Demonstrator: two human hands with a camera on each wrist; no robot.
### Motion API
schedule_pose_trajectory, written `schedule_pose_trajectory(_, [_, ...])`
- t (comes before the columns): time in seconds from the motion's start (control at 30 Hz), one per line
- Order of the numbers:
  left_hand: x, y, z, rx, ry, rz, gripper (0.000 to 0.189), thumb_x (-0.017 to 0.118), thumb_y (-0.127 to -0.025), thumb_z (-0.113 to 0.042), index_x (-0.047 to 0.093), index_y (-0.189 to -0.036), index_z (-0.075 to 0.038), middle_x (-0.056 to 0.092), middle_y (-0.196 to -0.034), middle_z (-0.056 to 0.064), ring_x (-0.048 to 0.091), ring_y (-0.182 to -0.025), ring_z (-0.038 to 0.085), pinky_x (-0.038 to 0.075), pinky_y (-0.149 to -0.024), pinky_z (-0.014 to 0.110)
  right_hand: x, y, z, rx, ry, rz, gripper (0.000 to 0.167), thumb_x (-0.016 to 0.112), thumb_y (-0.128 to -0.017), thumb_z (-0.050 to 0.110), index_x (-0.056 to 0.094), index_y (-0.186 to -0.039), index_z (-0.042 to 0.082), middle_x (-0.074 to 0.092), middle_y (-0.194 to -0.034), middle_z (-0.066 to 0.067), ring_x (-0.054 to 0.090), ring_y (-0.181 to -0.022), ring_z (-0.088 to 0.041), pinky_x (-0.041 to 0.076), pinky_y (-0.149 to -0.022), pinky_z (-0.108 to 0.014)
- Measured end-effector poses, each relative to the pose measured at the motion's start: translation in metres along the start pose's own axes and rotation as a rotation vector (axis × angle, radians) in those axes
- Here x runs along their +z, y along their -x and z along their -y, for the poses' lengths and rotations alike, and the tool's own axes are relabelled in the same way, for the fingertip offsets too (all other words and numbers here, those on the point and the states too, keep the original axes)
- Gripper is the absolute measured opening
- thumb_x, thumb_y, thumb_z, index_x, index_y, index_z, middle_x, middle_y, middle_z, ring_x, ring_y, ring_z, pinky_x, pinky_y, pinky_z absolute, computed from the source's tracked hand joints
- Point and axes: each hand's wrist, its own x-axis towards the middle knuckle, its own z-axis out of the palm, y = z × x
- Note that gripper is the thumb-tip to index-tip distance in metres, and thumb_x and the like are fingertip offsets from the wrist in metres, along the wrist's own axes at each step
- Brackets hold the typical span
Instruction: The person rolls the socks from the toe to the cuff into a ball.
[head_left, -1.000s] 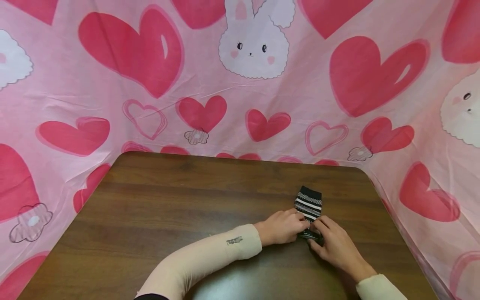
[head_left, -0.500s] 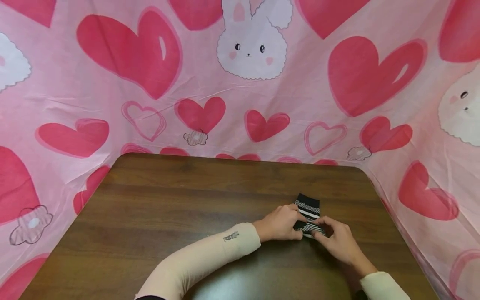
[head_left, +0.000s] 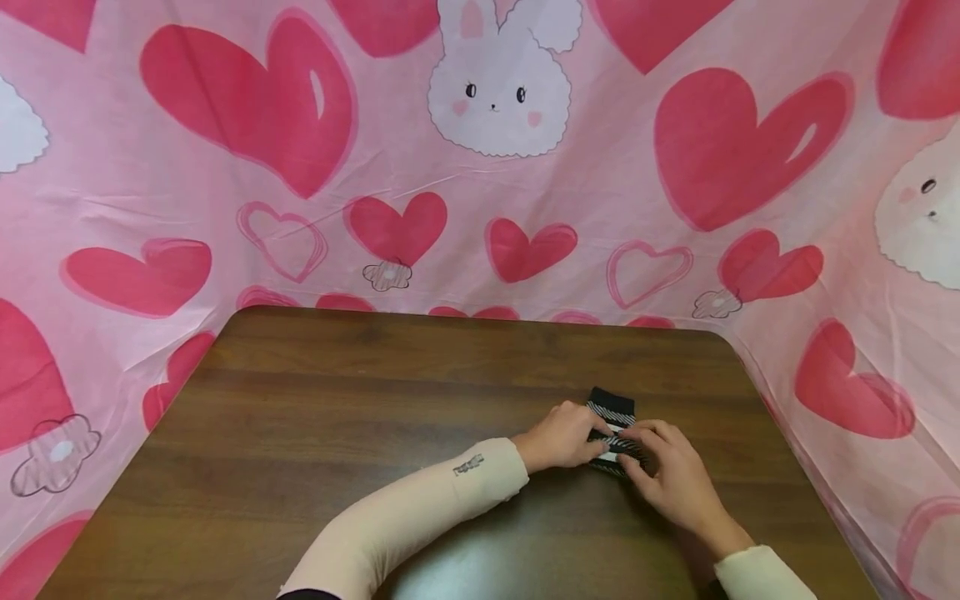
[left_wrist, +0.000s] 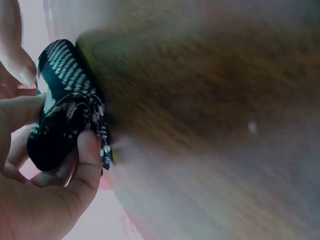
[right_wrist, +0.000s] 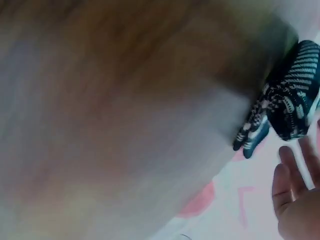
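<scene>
Head view: the striped sock (head_left: 612,403) should be light and soft, best pinched along its fold; left hand (head_left: 564,437) fingers clamped on it, right hand (head_left: 677,478) fingers apart

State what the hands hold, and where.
The black-and-white striped knit sock: the left hand pinches its folded left side; whether the right hand grips is unclear.

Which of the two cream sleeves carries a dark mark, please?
The left sleeve, by the left hand that pinches the striped fabric: a dark mark shows near its cuff, while no mark shows on the visible part of the right sleeve.
</scene>
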Motion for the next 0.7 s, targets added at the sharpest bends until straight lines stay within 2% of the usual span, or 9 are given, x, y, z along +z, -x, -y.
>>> schedule_pose_trajectory(0.1, [-0.001, 0.000, -0.001, 0.005, -0.063, 0.003, 0.026, 0.069, -0.097, -0.029, 0.076, -0.120, -0.019, 0.071, -0.112, -0.010, 0.060, -0.098, 0.006, 0.044, -0.089, 0.020, 0.001, -0.001, 0.002, -0.144, 0.066, 0.011, 0.032, 0.087, -0.072, 0.013, 0.074, -0.101, 0.012, 0.065, -0.108, -0.001, 0.059, -0.091, -0.019, 0.048, -0.072, -0.045])
schedule_pose_trajectory(0.17, [-0.001, 0.002, -0.001, 0.024, -0.150, -0.024, 0.026, 0.069, -0.097, -0.032, 0.076, -0.120, -0.020, 0.068, -0.112, -0.010, 0.056, -0.104, 0.008, 0.041, -0.094, 0.023, 0.001, -0.003, 0.003, -0.189, 0.096, 0.029, 0.032, 0.088, -0.071, 0.015, 0.075, -0.100, 0.013, 0.067, -0.107, -0.001, 0.061, -0.089, -0.019, 0.049, -0.070, -0.045])
schedule_pose_trajectory(0.27, [0.001, 0.007, -0.003, 0.092, -0.320, -0.093, 0.025, 0.067, -0.098, -0.035, 0.076, -0.118, -0.024, 0.063, -0.110, -0.006, 0.052, -0.100, 0.012, 0.045, -0.087, 0.024, 0.001, -0.005, 0.003, -0.204, 0.113, 0.037, 0.030, 0.088, -0.072, 0.015, 0.076, -0.099, 0.012, 0.068, -0.106, -0.002, 0.063, -0.088, -0.019, 0.051, -0.070, -0.045])
schedule_pose_trajectory(0.33, [0.003, 0.009, -0.004, 0.151, -0.430, -0.148, 0.022, 0.067, -0.098, -0.036, 0.076, -0.115, -0.026, 0.062, -0.106, -0.004, 0.055, -0.092, 0.013, 0.050, -0.078, 0.024, 0.000, -0.005, 0.002, -0.210, 0.121, 0.037, 0.030, 0.088, -0.072, 0.015, 0.076, -0.099, 0.011, 0.069, -0.106, -0.001, 0.064, -0.086, -0.019, 0.052, -0.068, -0.045])
schedule_pose_trajectory(0.4, [0.005, 0.011, -0.004, 0.201, -0.501, -0.177, 0.020, 0.067, -0.098, -0.037, 0.076, -0.112, -0.026, 0.064, -0.102, -0.003, 0.058, -0.085, 0.013, 0.052, -0.072, 0.024, 0.000, -0.004, 0.001, -0.221, 0.126, 0.035, 0.030, 0.088, -0.072, 0.015, 0.076, -0.099, 0.011, 0.069, -0.106, -0.002, 0.065, -0.086, -0.020, 0.052, -0.068, -0.046])
schedule_pose_trajectory(0.47, [0.005, 0.013, -0.004, 0.231, -0.544, -0.167, 0.025, 0.069, -0.095, -0.043, 0.076, -0.111, -0.025, 0.065, -0.099, -0.002, 0.060, -0.081, 0.012, 0.053, -0.072, 0.024, -0.001, -0.003, -0.001, -0.234, 0.135, 0.030, 0.030, 0.088, -0.071, 0.016, 0.076, -0.099, 0.012, 0.069, -0.106, -0.002, 0.065, -0.086, -0.021, 0.052, -0.067, -0.046])
schedule_pose_trajectory(0.57, [0.006, 0.014, -0.004, 0.254, -0.588, -0.108, 0.039, 0.073, -0.089, -0.053, 0.074, -0.114, -0.023, 0.065, -0.103, -0.001, 0.061, -0.084, 0.012, 0.054, -0.075, 0.024, -0.001, -0.002, -0.004, -0.249, 0.142, 0.020, 0.032, 0.088, -0.070, 0.015, 0.076, -0.099, 0.011, 0.069, -0.106, -0.003, 0.065, -0.085, -0.021, 0.052, -0.066, -0.046])
schedule_pose_trajectory(0.63, [0.007, 0.015, -0.003, 0.263, -0.614, -0.080, 0.045, 0.076, -0.084, -0.055, 0.073, -0.116, -0.023, 0.064, -0.106, 0.000, 0.061, -0.086, 0.013, 0.054, -0.075, 0.024, -0.001, -0.001, -0.005, -0.254, 0.141, 0.018, 0.033, 0.088, -0.069, 0.015, 0.077, -0.099, 0.011, 0.069, -0.106, -0.004, 0.064, -0.085, -0.022, 0.052, -0.066, -0.046])
schedule_pose_trajectory(0.7, [0.009, 0.014, -0.003, 0.274, -0.640, -0.074, 0.044, 0.079, -0.083, -0.052, 0.073, -0.115, -0.022, 0.064, -0.107, 0.001, 0.061, -0.087, 0.014, 0.054, -0.075, 0.024, 0.000, 0.000, -0.007, -0.252, 0.135, 0.020, 0.034, 0.088, -0.069, 0.015, 0.077, -0.100, 0.010, 0.069, -0.106, -0.005, 0.065, -0.086, -0.023, 0.053, -0.067, -0.047])
